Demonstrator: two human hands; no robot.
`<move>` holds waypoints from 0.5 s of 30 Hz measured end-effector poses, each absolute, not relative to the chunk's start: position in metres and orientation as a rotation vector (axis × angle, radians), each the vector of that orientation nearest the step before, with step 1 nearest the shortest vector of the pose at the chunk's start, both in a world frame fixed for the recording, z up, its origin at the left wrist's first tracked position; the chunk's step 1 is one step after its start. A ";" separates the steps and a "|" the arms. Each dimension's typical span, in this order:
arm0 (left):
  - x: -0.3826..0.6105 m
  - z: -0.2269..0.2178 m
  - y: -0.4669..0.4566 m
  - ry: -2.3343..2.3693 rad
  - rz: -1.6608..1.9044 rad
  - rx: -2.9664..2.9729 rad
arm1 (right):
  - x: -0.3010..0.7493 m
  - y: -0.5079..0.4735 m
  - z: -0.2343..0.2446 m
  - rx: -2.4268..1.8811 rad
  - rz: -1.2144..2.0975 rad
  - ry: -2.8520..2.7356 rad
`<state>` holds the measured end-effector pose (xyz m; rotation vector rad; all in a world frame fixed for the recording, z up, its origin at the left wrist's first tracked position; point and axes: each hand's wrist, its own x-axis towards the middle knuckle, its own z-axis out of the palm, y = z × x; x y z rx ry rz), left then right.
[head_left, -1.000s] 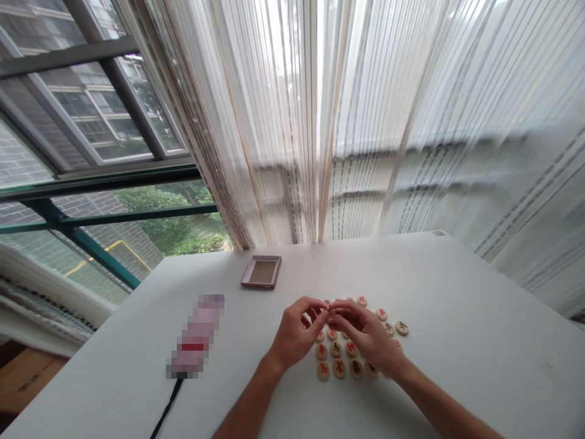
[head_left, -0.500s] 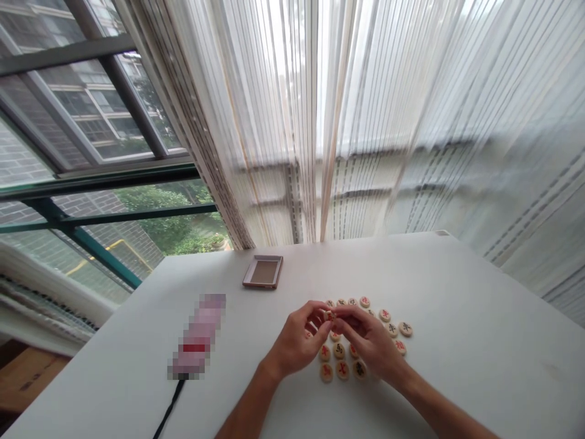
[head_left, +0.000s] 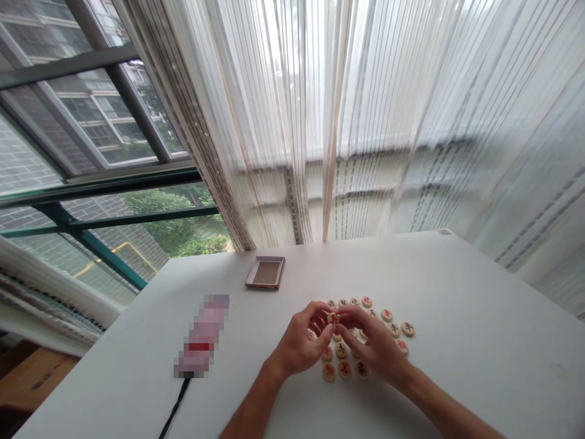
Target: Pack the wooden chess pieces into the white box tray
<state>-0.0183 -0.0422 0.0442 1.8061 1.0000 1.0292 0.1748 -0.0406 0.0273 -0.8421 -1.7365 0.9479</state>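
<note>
Head-camera view, looking forward and down over a white table point(head_left: 457, 341). Near the middle of the table, the person's left hand point(head_left: 299, 344) and right hand point(head_left: 375, 344) meet fingertip to fingertip, and both pinch one round wooden xiangqi piece point(head_left: 333, 317) with a red character on its face, held just above the tabletop. The other fingers of each hand are curled loosely inward. Under and around the hands lie the loose pieces point(head_left: 343, 368), flat pale discs marked in red or black, some in a short row near the wrists and others curving away on the far right side. Farther off, to the left of the hands, a small shallow rectangular box point(head_left: 265, 272) lies open side up. On the near left, a blurred pinkish object point(head_left: 202, 335) rests on the table with a black cable point(head_left: 176, 405) trailing toward the near edge. Sheer striped curtains point(head_left: 365, 122) hang behind the table, and a window point(head_left: 91, 152) on the left shows buildings and greenery.
</note>
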 end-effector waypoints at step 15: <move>-0.015 0.040 -0.041 1.041 1.066 1.791 | 0.177 -0.037 0.023 -0.815 0.680 -1.857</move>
